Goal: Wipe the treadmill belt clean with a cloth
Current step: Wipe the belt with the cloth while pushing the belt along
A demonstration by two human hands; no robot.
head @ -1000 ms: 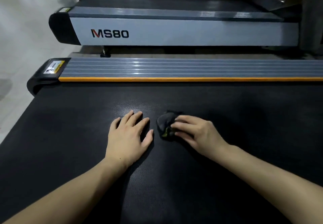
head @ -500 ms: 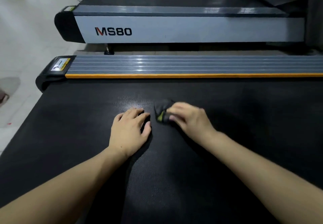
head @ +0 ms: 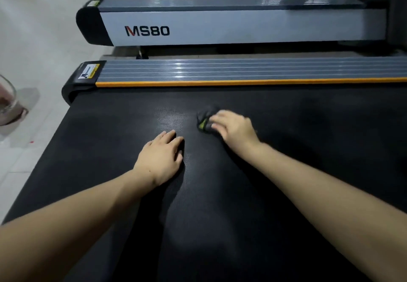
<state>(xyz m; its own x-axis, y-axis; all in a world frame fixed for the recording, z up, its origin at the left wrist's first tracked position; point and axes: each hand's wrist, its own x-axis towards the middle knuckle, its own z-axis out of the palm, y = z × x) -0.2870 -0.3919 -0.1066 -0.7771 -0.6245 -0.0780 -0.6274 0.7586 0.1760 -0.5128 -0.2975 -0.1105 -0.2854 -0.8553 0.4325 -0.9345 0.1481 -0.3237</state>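
The black textured treadmill belt (head: 220,204) fills most of the head view. My right hand (head: 233,127) presses a small dark bunched cloth (head: 203,119) with a yellow-green edge against the belt, fingers over it; the hand is blurred. Only the cloth's left part shows beyond the fingers. My left hand (head: 161,158) rests flat on the belt, palm down, fingers together, a hand's width to the left and nearer me than the cloth.
A ribbed grey side rail (head: 242,70) with an orange strip runs along the belt's far edge. Beyond it stands a second treadmill (head: 220,28) marked MS80. Pale tiled floor (head: 33,39) lies to the left, with a pinkish clear container (head: 8,103) at the left edge.
My right hand has slid the cloth away from me toward the far rail. My left hand stays planted on the belt. The view has shifted, so more floor shows at left.
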